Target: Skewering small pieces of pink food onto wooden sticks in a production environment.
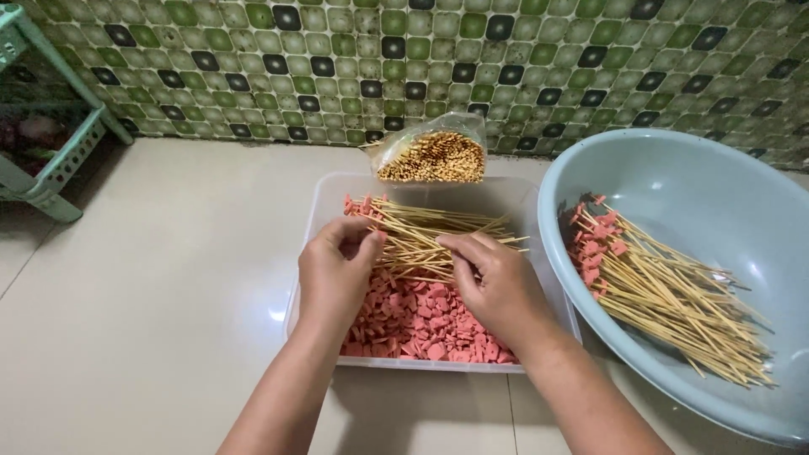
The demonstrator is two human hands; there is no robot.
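Skewers (pixel 430 232) lay across the tray (pixel 324 198) of pink slices (pixel 413 316), long axis left to right, meat ends leftward. Left hand (pixel 335 274) pinched that end; right hand (pixel 497 282) gripped the sticks midway. Bowl (pixel 716 177) stood right.

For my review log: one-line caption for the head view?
Both hands, left and right, handle bamboo skewers over a clear tub of pink sausage slices.
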